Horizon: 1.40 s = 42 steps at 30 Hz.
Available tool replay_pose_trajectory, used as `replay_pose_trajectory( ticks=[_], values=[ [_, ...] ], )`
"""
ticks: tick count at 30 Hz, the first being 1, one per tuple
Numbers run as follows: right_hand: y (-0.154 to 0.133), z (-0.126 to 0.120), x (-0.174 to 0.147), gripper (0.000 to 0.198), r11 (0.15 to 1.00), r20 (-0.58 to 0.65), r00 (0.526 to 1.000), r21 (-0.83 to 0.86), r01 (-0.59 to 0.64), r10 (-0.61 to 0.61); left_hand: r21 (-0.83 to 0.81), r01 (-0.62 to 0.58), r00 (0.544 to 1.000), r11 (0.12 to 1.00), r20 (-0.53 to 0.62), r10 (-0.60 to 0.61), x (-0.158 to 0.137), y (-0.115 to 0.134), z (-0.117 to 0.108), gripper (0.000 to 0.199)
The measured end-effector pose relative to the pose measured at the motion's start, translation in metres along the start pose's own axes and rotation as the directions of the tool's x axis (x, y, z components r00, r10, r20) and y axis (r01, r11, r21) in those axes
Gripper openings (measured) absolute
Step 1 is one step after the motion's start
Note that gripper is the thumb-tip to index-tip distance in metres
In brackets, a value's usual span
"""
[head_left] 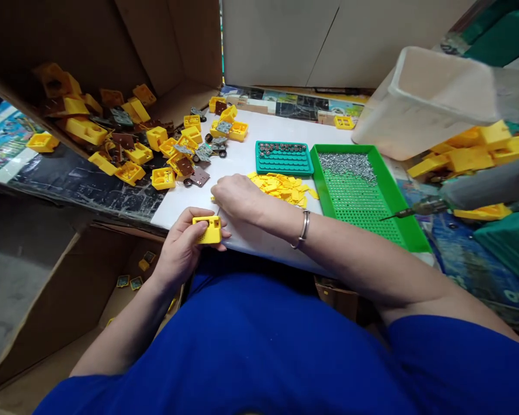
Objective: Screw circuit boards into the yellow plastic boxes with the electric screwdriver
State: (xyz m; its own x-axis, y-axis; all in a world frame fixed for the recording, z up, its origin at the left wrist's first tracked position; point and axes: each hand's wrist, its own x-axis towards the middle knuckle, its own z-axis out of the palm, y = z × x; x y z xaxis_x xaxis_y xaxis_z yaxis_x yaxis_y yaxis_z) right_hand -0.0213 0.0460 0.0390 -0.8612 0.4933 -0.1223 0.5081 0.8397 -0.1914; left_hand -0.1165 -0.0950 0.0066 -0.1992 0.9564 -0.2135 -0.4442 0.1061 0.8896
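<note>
Left hand (182, 243) grips a yellow casing (211, 236) at the near edge of the worktop (281, 127); just beyond, the right hand (239, 196) curls downward, its grip hidden, so whether it holds anything is unclear. Farther off lie loose yellow pieces (281, 187), then a teal tray (288, 164) bearing round metal parts (280, 148).

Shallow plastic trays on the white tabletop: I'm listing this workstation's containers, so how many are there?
2: the teal ridged plastic tray and, right of it, the larger bright green plastic tray.
</note>
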Motion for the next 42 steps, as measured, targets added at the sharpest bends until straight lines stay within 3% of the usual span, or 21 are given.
replay_pose_trajectory(
  ticks=[3, 7, 11, 13, 15, 18, 19, 21, 22, 24, 27, 29, 32, 35, 38, 42],
  values=[
    [0.02, -0.001, -0.027, 0.023, 0.982, -0.137, 0.991, 0.185, 0.025, 0.001, -0.046, 0.034, 0.999, 0.998, 0.029, -0.033, 0.004, -0.002, 0.005, 0.024],
    [0.038, 0.009, -0.077, 0.018, 0.89, -0.437, 0.898, 0.384, 0.244, -0.058, -0.096, 0.102, 0.99, 0.99, 0.105, -0.091, 0.012, -0.005, 0.015, 0.024],
    [0.037, 0.026, -0.109, 0.01, 0.847, -0.532, 0.846, 0.444, 0.292, -0.013, -0.101, 0.129, 0.974, 0.987, 0.199, -0.107, 0.017, -0.012, 0.031, 0.025],
    [0.038, 0.031, -0.116, 0.012, 0.878, -0.571, 0.82, 0.37, 0.305, -0.045, -0.081, 0.133, 0.967, 0.988, 0.231, -0.111, 0.019, -0.015, 0.037, 0.024],
    [0.041, 0.033, -0.123, 0.021, 0.932, -0.597, 0.785, 0.163, 0.324, -0.168, -0.046, 0.169, 0.953, 0.984, 0.264, -0.152, 0.022, -0.017, 0.042, 0.023],
    [0.046, 0.031, -0.135, 0.031, 0.929, -0.563, 0.752, -0.084, 0.36, -0.342, 0.02, 0.284, 0.897, 0.959, 0.346, -0.273, 0.027, -0.016, 0.047, 0.021],
    [0.047, 0.031, -0.139, 0.031, 0.934, -0.566, 0.758, -0.068, 0.35, -0.325, 0.035, 0.309, 0.882, 0.95, 0.364, -0.3, 0.029, -0.015, 0.049, 0.02],
    [0.047, 0.029, -0.145, 0.027, 0.953, -0.595, 0.788, 0.12, 0.279, -0.155, 0.045, 0.305, 0.882, 0.951, 0.364, -0.3, 0.032, -0.016, 0.054, 0.022],
    [0.046, 0.028, -0.148, 0.023, 0.938, -0.592, 0.806, 0.265, 0.225, -0.027, 0.044, 0.278, 0.893, 0.96, 0.357, -0.275, 0.032, -0.017, 0.058, 0.023],
    [0.042, 0.026, -0.151, 0.015, 0.821, -0.507, 0.835, 0.556, 0.128, 0.213, 0.064, 0.194, 0.909, 0.979, 0.363, -0.204, 0.032, -0.022, 0.064, 0.026],
    [0.036, 0.023, -0.152, 0.015, 0.621, -0.332, 0.867, 0.783, 0.034, 0.372, 0.196, 0.04, 0.892, 0.98, 0.434, -0.124, 0.028, -0.028, 0.072, 0.03],
    [0.035, 0.021, -0.153, 0.015, 0.581, -0.28, 0.87, 0.814, -0.009, 0.406, 0.322, -0.096, 0.884, 0.942, 0.462, -0.067, 0.025, -0.031, 0.076, 0.029],
    [0.039, 0.016, -0.153, 0.024, 0.568, -0.22, 0.874, 0.82, -0.076, 0.433, 0.474, -0.35, 0.865, 0.808, 0.495, 0.084, 0.023, -0.033, 0.076, 0.024],
    [0.045, 0.01, -0.154, 0.029, 0.556, -0.087, 0.917, 0.816, -0.158, 0.388, 0.511, -0.553, 0.772, 0.658, 0.611, 0.175, 0.024, -0.035, 0.074, 0.026],
    [0.05, 0.008, -0.155, 0.021, 0.554, 0.018, 0.944, 0.806, -0.208, 0.329, 0.481, -0.66, 0.677, 0.577, 0.714, 0.179, 0.027, -0.038, 0.071, 0.031],
    [0.048, 0.013, -0.158, 0.021, 0.582, -0.023, 0.929, 0.784, -0.213, 0.37, 0.454, -0.675, 0.646, 0.581, 0.744, 0.17, 0.031, -0.039, 0.069, 0.034]
  ],
)
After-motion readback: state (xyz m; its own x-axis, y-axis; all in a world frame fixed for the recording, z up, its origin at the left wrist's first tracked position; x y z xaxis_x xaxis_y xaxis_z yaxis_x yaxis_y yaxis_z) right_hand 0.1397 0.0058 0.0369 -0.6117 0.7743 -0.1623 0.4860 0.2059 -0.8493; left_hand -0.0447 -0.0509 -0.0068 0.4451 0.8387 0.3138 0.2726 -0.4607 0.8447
